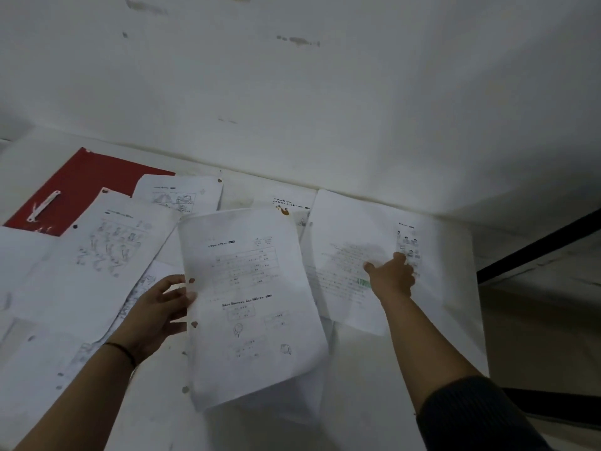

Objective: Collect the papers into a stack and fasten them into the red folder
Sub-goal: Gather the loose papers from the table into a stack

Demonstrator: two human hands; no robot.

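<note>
- On the white table (pixel 374 402), against the wall, the person is working through the gathering step — the papers are not yet one stack.
- Her left hand (pixel 156 317) is holding a sheaf of sheets (pixel 250 304) by its left edge, thumb on top and fingers curled under, lifting it slightly off the table.
- Her right hand (pixel 392 275) is reaching out to a loose sheet (pixel 351 255) lying to the right; the fingertips are touching it, but whether they are pinching it or just pressing cannot be told.
- Judging from this, the next move is calling for that sheet to be lifted or slid and laid onto the sheaf, with the punched holes lined up along the same edge.
- More sheets are lying scattered and overlapping at the left (pixel 107 255) and near the wall (pixel 179 193), so several pickups are probably remaining.
- Lying open at the far left, the red folder (pixel 81 180) is partly covered by papers — its white fastener strip (pixel 44 205) is showing, holding nothing.
- The sheets are looking thin, limp and printed, some with holes at the edge.
</note>
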